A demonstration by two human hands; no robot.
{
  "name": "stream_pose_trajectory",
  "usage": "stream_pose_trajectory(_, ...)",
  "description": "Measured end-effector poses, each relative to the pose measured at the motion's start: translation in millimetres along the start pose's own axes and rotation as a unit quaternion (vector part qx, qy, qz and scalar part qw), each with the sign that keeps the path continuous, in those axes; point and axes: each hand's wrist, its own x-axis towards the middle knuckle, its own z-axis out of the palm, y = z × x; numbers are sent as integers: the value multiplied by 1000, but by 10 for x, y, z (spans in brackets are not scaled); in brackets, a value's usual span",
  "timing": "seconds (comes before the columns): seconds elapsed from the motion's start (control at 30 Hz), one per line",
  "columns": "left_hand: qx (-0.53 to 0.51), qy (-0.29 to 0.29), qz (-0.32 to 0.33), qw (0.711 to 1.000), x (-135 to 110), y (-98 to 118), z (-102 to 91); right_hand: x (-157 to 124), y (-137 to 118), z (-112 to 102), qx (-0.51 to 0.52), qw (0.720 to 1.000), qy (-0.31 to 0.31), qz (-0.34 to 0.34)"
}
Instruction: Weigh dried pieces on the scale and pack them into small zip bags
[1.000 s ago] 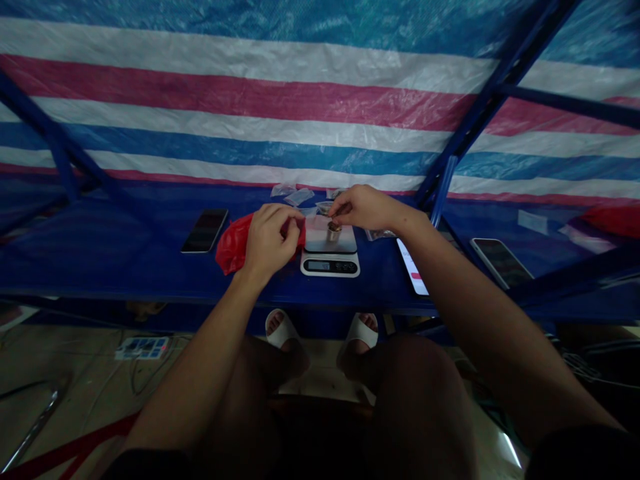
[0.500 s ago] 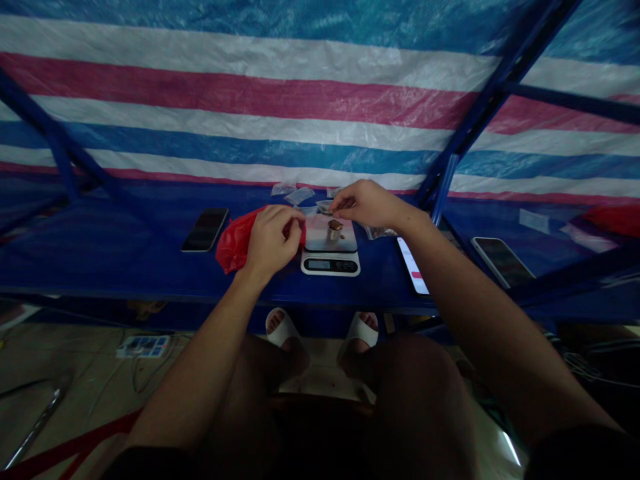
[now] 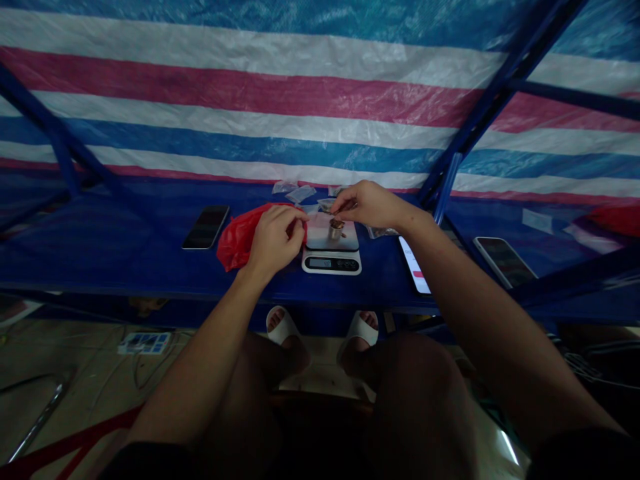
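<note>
A small metal cup [image 3: 335, 231] heaped with small brownish pieces stands on the kitchen scale [image 3: 332, 261], with a loose piece by its right side. Right above the cup, my right hand [image 3: 367, 202] is closed in a pinch at the fingertips; whatever it pinches is too small to name. My left hand [image 3: 278, 235] lies with curled fingers on the right end of a red plastic bag [image 3: 236, 241], gripping it beside the scale. The palm side of this hand is hidden.
Clear plastic bags [image 3: 301, 194] lie behind the scale. A dark phone [image 3: 206, 227] rests at left, a lit phone [image 3: 413, 265] under my right forearm, another phone [image 3: 505, 261] farther right. Blue metal bars [image 3: 470, 143] rise from the blue table [image 3: 125, 267].
My right fingertips have come slightly lower, onto the top of the cup's heap. My left hand stays on the red bag. The view has shifted a little.
</note>
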Motion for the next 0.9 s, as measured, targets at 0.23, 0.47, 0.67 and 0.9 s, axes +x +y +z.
stream_pose_trajectory(0.23,-4,-4,-9,1000,-3,-3,9,24,-11,-5,-1,1000,14,1)
stream_pose_trajectory(0.47,-6,-19,-22,1000,4,8,2,23,0,16,-6,1000,24,-4)
stream_pose_trajectory(0.67,-11,-58,-2,998,11,27,44,36,40,20,14,1000,15,-4)
stream_pose_trajectory(0.9,-15,-75,11,997,-1,7,110,30,24,7,-2,1000,25,-12)
